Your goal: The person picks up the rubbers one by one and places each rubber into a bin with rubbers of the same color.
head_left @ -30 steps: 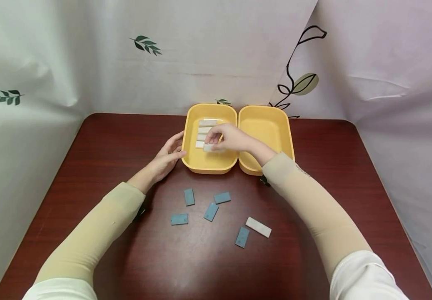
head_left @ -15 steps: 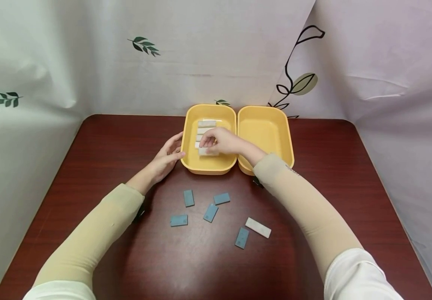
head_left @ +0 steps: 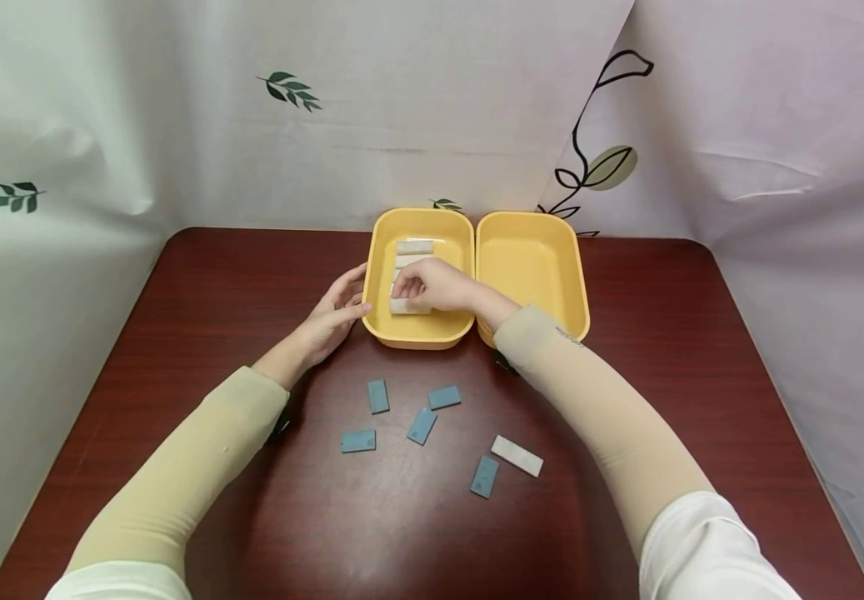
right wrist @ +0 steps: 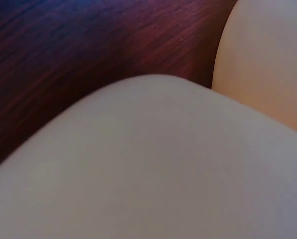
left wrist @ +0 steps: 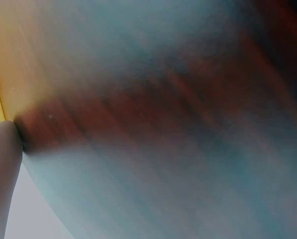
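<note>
In the head view, my right hand (head_left: 441,283) reaches into the left yellow box (head_left: 418,333) and pinches a white rectangular tile (head_left: 399,307) low over its floor. Other white tiles (head_left: 415,247) lie behind it in a column, partly hidden by the fingers. My left hand (head_left: 324,323) rests against the box's left side, fingers along the outer wall and thumb at the front left rim. A fingertip (left wrist: 4,149) meets the yellow wall in the left wrist view. Pale sleeve and a bit of yellow wall fill much of the right wrist view.
A second yellow box (head_left: 532,258) stands directly to the right, under the right forearm in part. Several blue-grey tiles (head_left: 422,426) and one white tile (head_left: 517,456) are scattered on the dark red table (head_left: 357,533) in front. Patterned white cloth (head_left: 402,108) hangs behind.
My right hand has moved slightly left and toward the front of the left box, lowering the white tile beside the column. My left hand has stayed in place.
</note>
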A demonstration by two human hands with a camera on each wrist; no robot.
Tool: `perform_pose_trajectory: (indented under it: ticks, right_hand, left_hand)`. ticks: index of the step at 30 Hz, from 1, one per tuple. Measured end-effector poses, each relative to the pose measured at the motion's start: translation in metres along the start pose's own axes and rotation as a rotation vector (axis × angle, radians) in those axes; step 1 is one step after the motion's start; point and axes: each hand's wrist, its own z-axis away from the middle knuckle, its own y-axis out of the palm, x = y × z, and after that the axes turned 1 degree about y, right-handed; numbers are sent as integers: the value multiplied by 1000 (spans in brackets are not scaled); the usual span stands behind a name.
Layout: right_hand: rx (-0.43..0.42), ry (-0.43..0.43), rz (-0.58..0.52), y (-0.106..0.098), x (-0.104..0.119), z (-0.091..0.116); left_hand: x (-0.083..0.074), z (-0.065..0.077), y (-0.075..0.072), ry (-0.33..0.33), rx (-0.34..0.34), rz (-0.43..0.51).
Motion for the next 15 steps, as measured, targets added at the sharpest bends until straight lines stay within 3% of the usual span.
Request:
perform_pose_trajectory:
  ticks: [15]
  right_hand:
    - [5,34,101,7,0,-7]
  left_hand:
    - [0,0,-1,-6,7,-2]
